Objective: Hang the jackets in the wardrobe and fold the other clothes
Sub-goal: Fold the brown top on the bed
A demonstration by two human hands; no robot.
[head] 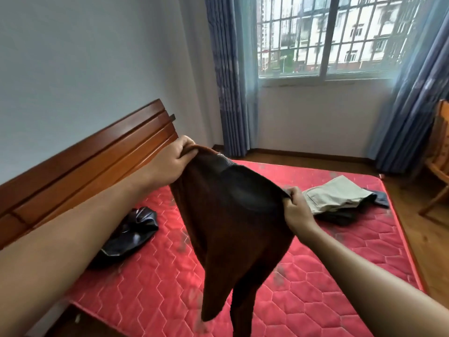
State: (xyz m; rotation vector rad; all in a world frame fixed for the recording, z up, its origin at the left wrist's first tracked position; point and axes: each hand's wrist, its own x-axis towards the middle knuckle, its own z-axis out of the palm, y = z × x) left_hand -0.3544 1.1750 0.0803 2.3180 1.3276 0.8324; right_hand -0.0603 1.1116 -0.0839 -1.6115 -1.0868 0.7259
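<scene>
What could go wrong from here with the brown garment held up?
The left hand and right hand hold the brown garment only at its top edge, so one side might slip. Laid down carelessly, it could cover the black jacket or knock the folded beige trousers. The mattress shows grey smudges that might soil it.

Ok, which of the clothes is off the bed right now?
The brown garment, held up by the left hand and right hand; the shiny black jacket and beige trousers lie on the red mattress.
</scene>
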